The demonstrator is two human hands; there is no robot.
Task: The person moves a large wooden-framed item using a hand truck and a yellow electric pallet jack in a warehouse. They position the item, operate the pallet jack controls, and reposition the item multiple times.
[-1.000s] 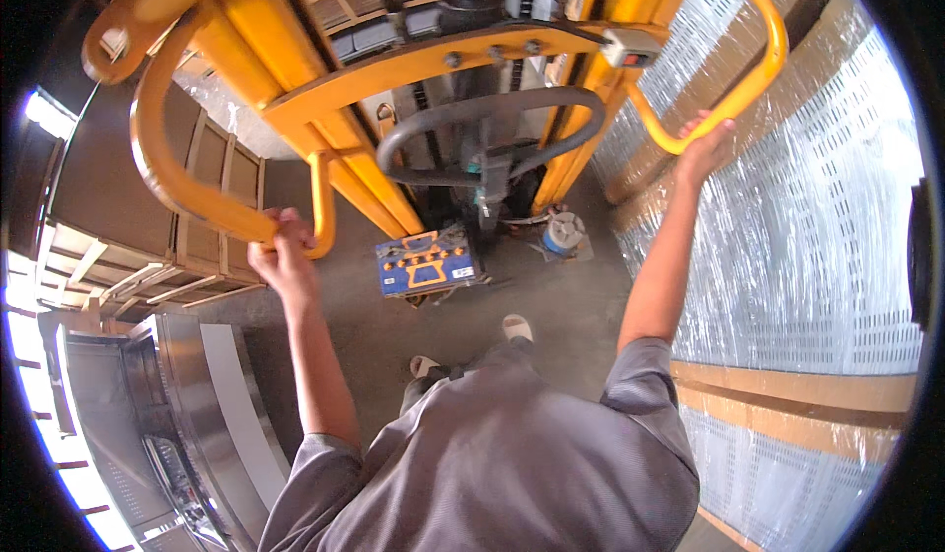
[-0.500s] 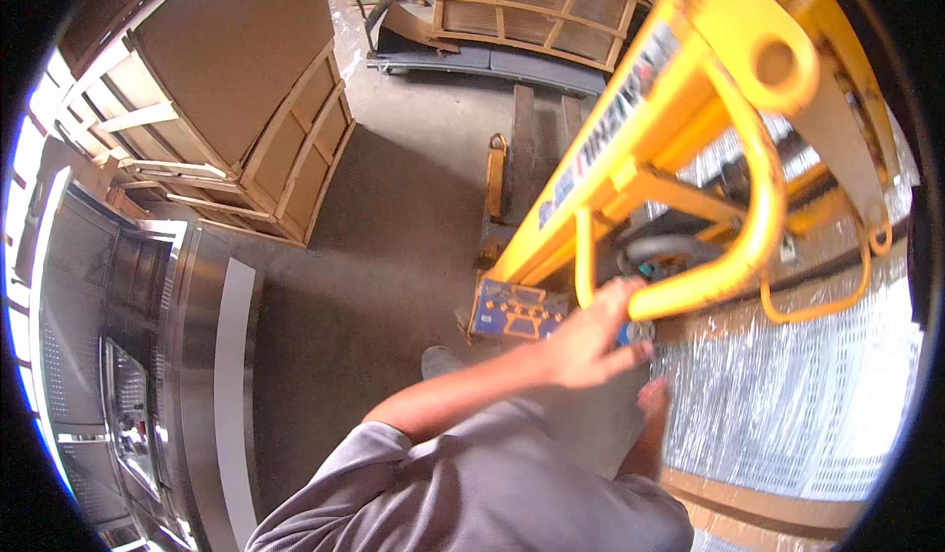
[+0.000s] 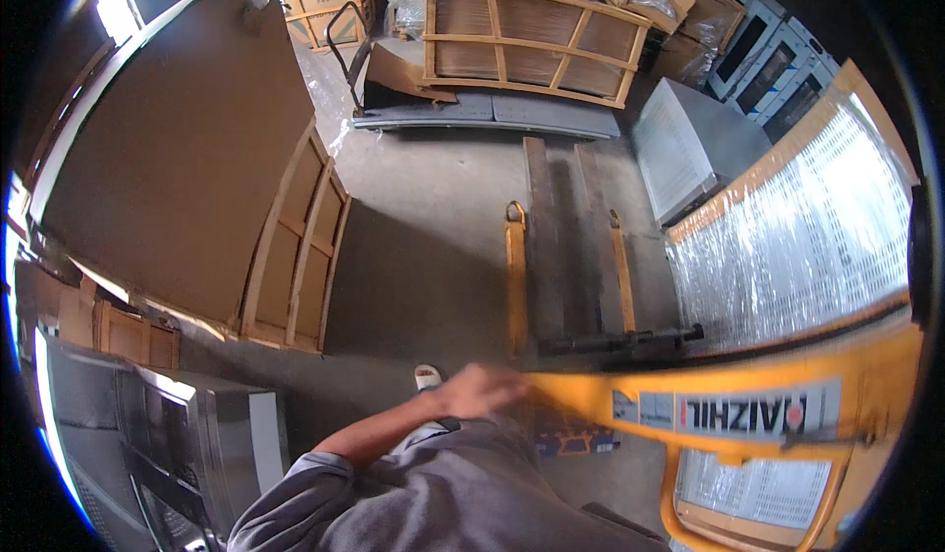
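Observation:
My left hand (image 3: 482, 391), slightly blurred, closes on the end of a yellow mast of a hand stacker (image 3: 591, 394). Its arm reaches in from the grey sleeve at the bottom. The mast stretches off to the right, with a yellow looped handle (image 3: 669, 498) below it. Beyond the mast, two dark forks (image 3: 541, 227) extend along the floor between yellow support legs (image 3: 516, 266). A blue panel (image 3: 576, 442) shows beneath the mast. I cannot see my right hand.
A tall wood-framed crate (image 3: 177, 158) stands left, with steel equipment (image 3: 256, 434) nearer me. Ahead, a flat trolley (image 3: 433, 111) carries a slatted crate (image 3: 532, 35). A silver box (image 3: 689, 148) and a film-wrapped panel (image 3: 797, 217) stand right. My shoe (image 3: 426, 376) is on the concrete floor.
The view has turned, and the stacker mast now lies across the lower right. My left hand has left the looped handle for the mast's end. My right hand has gone out of sight.

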